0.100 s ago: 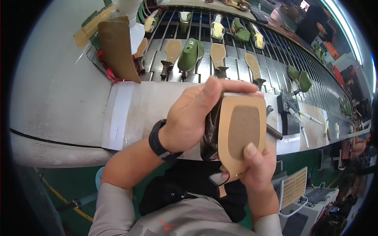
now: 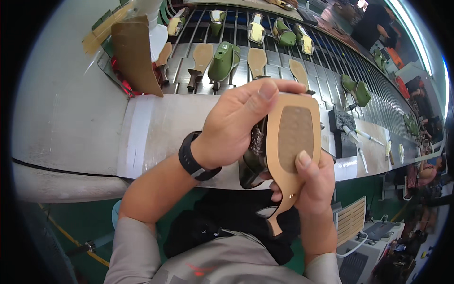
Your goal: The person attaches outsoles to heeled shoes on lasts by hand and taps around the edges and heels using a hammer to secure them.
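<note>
Tan shoe sole (image 2: 289, 142) upright, toe up, heel down; left hand (image 2: 239, 125) fingers, right hand (image 2: 312, 182) fingers pinching it.

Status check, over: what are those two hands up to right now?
Left hand gripping shoe's toe end. Right hand pressing tan sole onto dark shoe, thumb on tread. Nothing in the way.
</note>
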Tool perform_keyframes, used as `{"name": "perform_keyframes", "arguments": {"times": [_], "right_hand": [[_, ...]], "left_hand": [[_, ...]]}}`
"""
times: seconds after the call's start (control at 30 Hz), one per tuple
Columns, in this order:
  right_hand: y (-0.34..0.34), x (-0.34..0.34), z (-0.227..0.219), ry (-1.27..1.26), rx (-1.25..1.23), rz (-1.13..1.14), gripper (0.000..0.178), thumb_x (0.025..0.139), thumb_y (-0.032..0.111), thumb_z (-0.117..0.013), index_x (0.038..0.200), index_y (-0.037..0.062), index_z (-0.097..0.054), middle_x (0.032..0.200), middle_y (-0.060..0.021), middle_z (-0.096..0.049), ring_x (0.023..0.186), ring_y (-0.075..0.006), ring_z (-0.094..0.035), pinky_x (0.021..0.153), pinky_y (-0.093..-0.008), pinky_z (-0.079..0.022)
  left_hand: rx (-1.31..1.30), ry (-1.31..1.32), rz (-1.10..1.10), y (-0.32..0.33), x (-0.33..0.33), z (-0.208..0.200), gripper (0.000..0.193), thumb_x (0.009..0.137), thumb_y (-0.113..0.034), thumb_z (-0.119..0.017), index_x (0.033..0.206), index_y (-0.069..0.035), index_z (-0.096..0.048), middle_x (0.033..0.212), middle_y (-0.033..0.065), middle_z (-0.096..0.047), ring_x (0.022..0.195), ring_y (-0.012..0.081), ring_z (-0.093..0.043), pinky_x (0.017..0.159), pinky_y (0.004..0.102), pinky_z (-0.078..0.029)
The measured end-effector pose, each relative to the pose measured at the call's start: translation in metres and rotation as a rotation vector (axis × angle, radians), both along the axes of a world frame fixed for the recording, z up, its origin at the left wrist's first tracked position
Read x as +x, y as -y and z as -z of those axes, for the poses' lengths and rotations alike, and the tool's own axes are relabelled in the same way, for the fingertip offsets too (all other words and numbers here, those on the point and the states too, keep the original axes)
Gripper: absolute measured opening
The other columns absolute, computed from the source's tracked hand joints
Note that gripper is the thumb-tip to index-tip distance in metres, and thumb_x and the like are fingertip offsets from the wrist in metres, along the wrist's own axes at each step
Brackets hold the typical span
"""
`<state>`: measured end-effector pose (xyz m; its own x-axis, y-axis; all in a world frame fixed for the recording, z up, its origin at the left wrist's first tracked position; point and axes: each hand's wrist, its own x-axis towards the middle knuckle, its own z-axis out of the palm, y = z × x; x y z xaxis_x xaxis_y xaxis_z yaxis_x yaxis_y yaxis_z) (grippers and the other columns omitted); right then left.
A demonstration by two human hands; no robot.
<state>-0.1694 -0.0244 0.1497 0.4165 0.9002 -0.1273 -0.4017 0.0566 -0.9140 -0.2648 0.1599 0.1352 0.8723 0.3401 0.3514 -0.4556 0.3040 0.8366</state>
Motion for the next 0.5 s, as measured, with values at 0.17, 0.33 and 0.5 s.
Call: {"name": "perform_keyframes", "arguments": {"times": [0.17,0.33,0.5], "right_hand": [[-0.007,0.013,0.005,0.046,0.054,0.023,0.037,0.109,0.019,-0.054,0.125,-0.0137,-0.06,0.098,-0.0227,-0.074,0.073,-0.0235,-0.076,0.055,-0.0315,-0.066],[-0.008,0.017,0.001,0.055,0.006,0.039,0.038,0.109,0.02,-0.054,0.125,-0.0144,-0.06,0.098,-0.0227,-0.074,0.074,-0.0234,-0.076,0.056,-0.0313,-0.065],[0.007,0.002,-0.002,0.024,-0.027,0.0,0.04,0.111,0.023,-0.052,0.124,-0.0142,-0.059,0.095,-0.0224,-0.074,0.071,-0.024,-0.075,0.06,-0.035,-0.065]], "left_hand": [[0.016,0.029,-0.03,-0.005,0.012,0.009,0.059,0.114,-0.039,-0.05,0.151,0.006,-0.044,0.134,0.0189,-0.067,0.127,0.022,-0.065,0.112,0.0366,-0.051],[0.084,0.095,-0.073,-0.001,0.009,0.012,0.052,0.114,-0.031,-0.054,0.152,0.001,-0.043,0.128,0.0112,-0.066,0.115,0.0144,-0.064,0.101,0.03,-0.053],[0.154,-0.005,-0.077,0.005,-0.016,-0.001,0.057,0.111,-0.034,-0.055,0.15,0.006,-0.044,0.146,0.024,-0.059,0.134,0.0273,-0.061,0.116,0.04,-0.046]]}}
